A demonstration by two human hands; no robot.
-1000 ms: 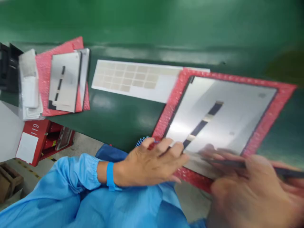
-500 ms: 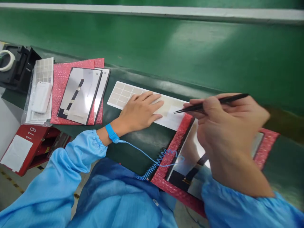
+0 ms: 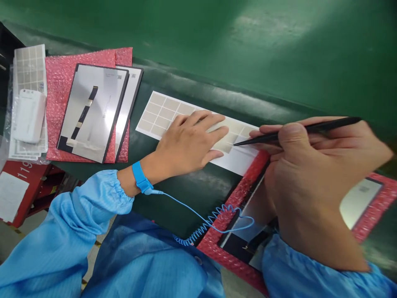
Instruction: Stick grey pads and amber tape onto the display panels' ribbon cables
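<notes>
While the left hand (image 3: 189,142) lies flat, fingers spread apart, on a white sheet of beige pads (image 3: 155,114), the right hand (image 3: 313,178) pinches slim black tweezers (image 3: 310,131) (fingers clamped right on them) just above it.

A strip of dark green bench mat (image 3: 186,194) gives a hand its passage, running between a silver display panel (image 3: 89,111) on pink bubble wrap (image 3: 52,103) at left and a red bubble-wrap pad (image 3: 235,198) at right. A coiled blue grounding cord (image 3: 214,223) crosses its near end. The left hand (image 3: 186,142) covers a cream label sheet (image 3: 161,111) on the far side, while the right hand (image 3: 313,182), with black tweezers (image 3: 310,131), blocks the way over the pad.
</notes>
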